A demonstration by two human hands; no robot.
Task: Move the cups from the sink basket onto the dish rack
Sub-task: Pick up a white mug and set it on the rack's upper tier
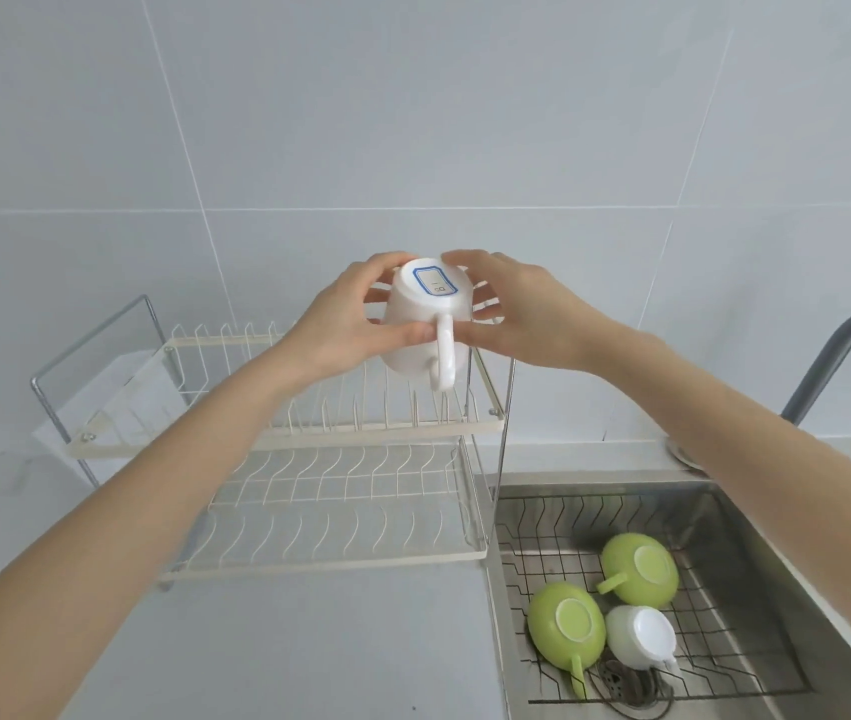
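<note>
Hands hold one white mug upside down above the rack, which stands on the bench: left hand and right hand each have fingers curled around its sides, handle toward the camera. Two green cups and a white cup lie upturned in the basket.

Grey counter carries two-tier wire dish rack; sink set alongside.
</note>
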